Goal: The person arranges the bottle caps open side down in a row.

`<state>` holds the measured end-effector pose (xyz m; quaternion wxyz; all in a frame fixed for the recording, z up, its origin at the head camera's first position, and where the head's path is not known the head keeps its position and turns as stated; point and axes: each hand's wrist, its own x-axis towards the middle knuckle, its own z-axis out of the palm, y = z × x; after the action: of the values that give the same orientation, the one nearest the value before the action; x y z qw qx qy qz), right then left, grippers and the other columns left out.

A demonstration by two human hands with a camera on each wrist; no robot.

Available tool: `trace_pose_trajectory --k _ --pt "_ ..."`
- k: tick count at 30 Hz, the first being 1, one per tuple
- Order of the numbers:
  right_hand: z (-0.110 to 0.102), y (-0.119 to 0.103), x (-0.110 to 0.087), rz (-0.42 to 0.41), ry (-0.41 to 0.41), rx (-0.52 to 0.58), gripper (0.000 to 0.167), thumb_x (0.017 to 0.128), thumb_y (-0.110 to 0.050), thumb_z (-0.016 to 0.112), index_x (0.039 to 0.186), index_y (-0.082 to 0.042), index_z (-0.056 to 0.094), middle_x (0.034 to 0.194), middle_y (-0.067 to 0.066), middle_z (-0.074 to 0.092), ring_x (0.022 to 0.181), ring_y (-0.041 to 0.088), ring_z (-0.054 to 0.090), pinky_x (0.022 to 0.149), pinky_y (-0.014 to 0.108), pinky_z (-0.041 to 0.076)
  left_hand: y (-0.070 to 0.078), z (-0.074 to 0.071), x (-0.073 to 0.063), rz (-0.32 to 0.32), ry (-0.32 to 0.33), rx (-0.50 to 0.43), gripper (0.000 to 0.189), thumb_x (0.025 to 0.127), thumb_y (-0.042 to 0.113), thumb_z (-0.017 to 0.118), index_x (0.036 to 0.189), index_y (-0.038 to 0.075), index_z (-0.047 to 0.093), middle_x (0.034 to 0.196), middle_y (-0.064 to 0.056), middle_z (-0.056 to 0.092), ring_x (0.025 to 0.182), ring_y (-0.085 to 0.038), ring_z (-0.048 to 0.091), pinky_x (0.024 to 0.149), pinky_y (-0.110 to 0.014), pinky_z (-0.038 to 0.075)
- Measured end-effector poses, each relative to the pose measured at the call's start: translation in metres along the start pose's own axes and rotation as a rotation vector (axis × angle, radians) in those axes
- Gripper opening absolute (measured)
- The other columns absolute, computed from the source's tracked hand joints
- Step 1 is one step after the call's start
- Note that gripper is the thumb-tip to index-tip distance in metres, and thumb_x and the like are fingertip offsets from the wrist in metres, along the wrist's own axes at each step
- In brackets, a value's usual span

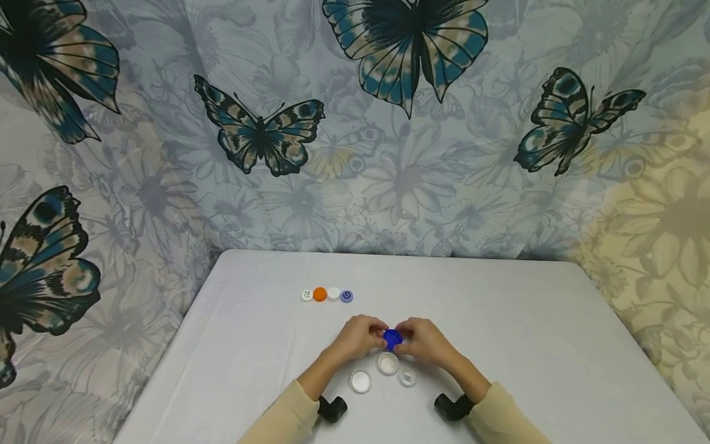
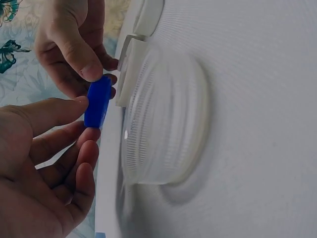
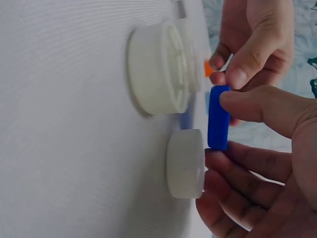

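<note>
Above the table's middle, a blue bottle cap (image 1: 392,339) is pinched between both hands. My left hand (image 1: 357,337) grips its left edge with thumb and fingers, and my right hand (image 1: 431,343) grips the right edge. The left wrist view has the blue cap (image 2: 98,102) edge-on, raised off the cloth. Just nearer than the hands lie three white caps: a larger one (image 1: 387,364) below the blue cap, another (image 1: 360,382) to its left, and a smaller one (image 1: 407,377) to its right. Their side walls show in the right wrist view, where the smaller cap (image 3: 186,163) lies beside my right fingers.
Farther back, left of the hands, a row holds a white cap with dark marks (image 1: 307,296), an orange cap (image 1: 320,294), a plain white cap (image 1: 333,294) and a light blue cap (image 1: 346,296). A white cloth covers the table (image 1: 532,345). Butterfly-patterned fabric (image 1: 355,203) hangs behind.
</note>
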<state>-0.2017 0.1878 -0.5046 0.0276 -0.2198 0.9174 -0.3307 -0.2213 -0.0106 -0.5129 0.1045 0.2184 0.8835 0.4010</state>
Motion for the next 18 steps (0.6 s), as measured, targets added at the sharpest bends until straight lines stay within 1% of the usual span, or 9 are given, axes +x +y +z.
trace_pose_trajectory --k 4,8,10,14,18 --pt "-0.004 -0.004 -0.001 0.016 0.023 0.043 0.034 0.074 -0.016 0.082 0.101 0.002 0.071 0.085 0.004 0.068 0.076 0.011 0.056 0.065 0.02 0.046 0.002 -0.004 -0.002 0.022 0.024 -0.045 0.032 0.078 0.011 0.078 0.109 0.004 0.073 0.088 -0.005 0.071 0.072 -0.003 0.056 0.065 -0.016 0.046" --pt "-0.008 -0.008 -0.002 0.032 0.045 0.075 0.032 0.076 -0.015 0.08 0.103 0.001 0.071 0.087 0.003 0.068 0.078 0.015 0.057 0.065 0.021 0.047 0.006 -0.007 -0.006 0.025 0.057 -0.084 0.033 0.08 0.012 0.078 0.111 0.004 0.072 0.096 -0.008 0.071 0.075 -0.005 0.057 0.065 -0.016 0.046" --pt "-0.01 -0.011 -0.003 0.042 0.054 0.085 0.032 0.077 -0.015 0.079 0.105 0.0 0.071 0.089 0.002 0.067 0.079 0.015 0.056 0.066 0.021 0.048 0.007 -0.008 -0.008 0.027 0.076 -0.103 0.033 0.08 0.013 0.079 0.111 0.004 0.072 0.096 -0.009 0.07 0.075 -0.007 0.057 0.065 -0.017 0.046" --pt "-0.013 -0.02 -0.005 0.033 0.093 0.085 0.032 0.078 -0.014 0.078 0.106 -0.002 0.07 0.09 0.001 0.066 0.08 0.015 0.056 0.068 0.022 0.05 0.011 -0.012 -0.013 0.052 0.118 -0.126 0.033 0.081 0.016 0.078 0.112 0.004 0.072 0.096 -0.009 0.069 0.077 -0.008 0.058 0.066 -0.017 0.047" --pt "-0.017 -0.028 -0.005 -0.005 0.132 0.082 0.032 0.078 -0.013 0.077 0.107 -0.001 0.07 0.09 0.001 0.066 0.08 0.016 0.057 0.068 0.025 0.052 0.017 -0.018 -0.018 0.087 0.158 -0.123 0.033 0.083 0.018 0.077 0.112 0.005 0.072 0.096 -0.009 0.07 0.077 -0.009 0.059 0.068 -0.017 0.049"
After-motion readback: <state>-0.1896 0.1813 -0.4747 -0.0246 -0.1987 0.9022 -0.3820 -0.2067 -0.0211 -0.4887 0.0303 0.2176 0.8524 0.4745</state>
